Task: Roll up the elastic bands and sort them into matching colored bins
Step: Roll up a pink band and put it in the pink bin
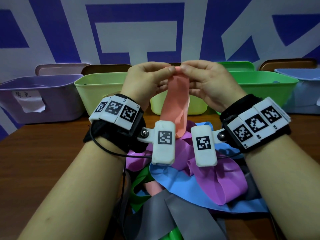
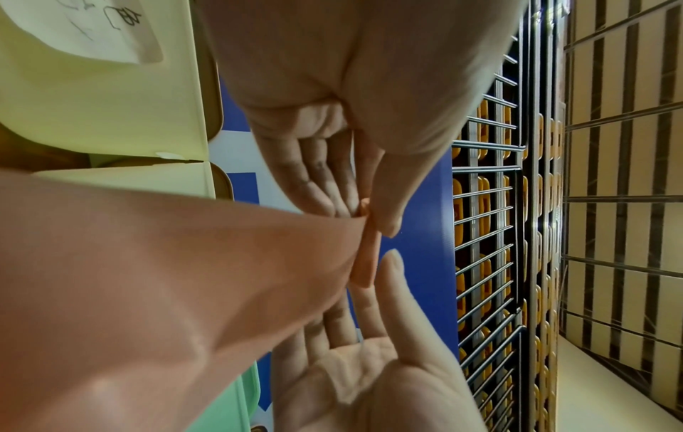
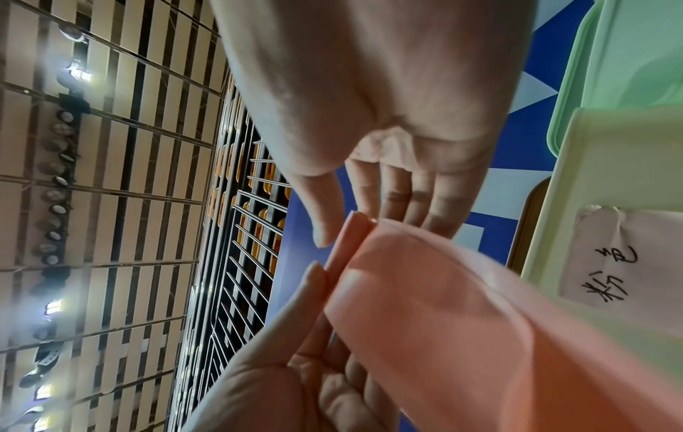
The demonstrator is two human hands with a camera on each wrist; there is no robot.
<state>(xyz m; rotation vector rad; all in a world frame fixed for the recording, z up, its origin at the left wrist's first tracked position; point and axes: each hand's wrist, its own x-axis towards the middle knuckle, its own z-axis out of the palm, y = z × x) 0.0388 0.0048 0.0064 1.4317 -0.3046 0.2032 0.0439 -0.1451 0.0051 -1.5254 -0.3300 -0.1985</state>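
A salmon-pink elastic band (image 1: pixel 174 104) hangs from both raised hands down to the pile on the table. My left hand (image 1: pixel 170 69) and right hand (image 1: pixel 183 68) pinch its top edge side by side, thumbs toward me. That edge is turned over into a narrow roll (image 2: pixel 366 257), also seen as the roll (image 3: pixel 351 242) in the right wrist view. In the left wrist view the left hand (image 2: pixel 364 216) pinches one end of the roll. A pale yellow-green bin (image 1: pixel 195 108) with a handwritten label (image 3: pixel 610 263) stands right behind the band.
A row of bins lines the far side of the wooden table (image 1: pixel 43 144): purple (image 1: pixel 34 87), yellow-green (image 1: pixel 97 84), green (image 1: pixel 270 84), light blue (image 1: pixel 304 78). Below my wrists lies a tangled pile of bands: purple (image 1: pixel 216 179), blue (image 1: pixel 181 184), grey (image 1: pixel 181 213), green (image 1: pixel 138 187).
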